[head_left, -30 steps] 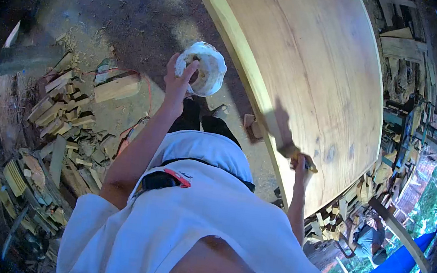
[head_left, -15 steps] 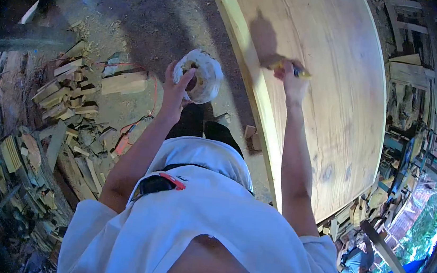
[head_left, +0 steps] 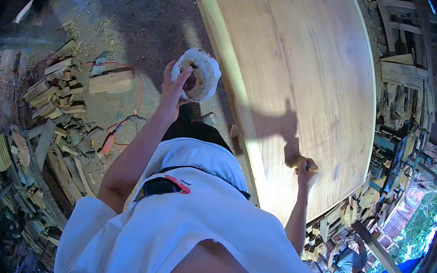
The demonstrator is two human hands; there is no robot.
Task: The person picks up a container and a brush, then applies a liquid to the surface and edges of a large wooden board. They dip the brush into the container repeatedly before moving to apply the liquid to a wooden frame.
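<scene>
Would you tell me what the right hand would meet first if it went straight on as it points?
Probably nothing: ahead of the right hand and brush, the way over the wooden board looks free, though the hand's height is unclear.

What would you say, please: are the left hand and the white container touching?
Touching: the head view shows the left hand gripping the white container, its thumb lying over the rim.

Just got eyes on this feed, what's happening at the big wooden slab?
A person in a white shirt has a brush in the right hand, over the wide wooden slab. The left hand holds a whitish container off to the slab's side. Wood offcuts lie on the ground nearby.
</scene>
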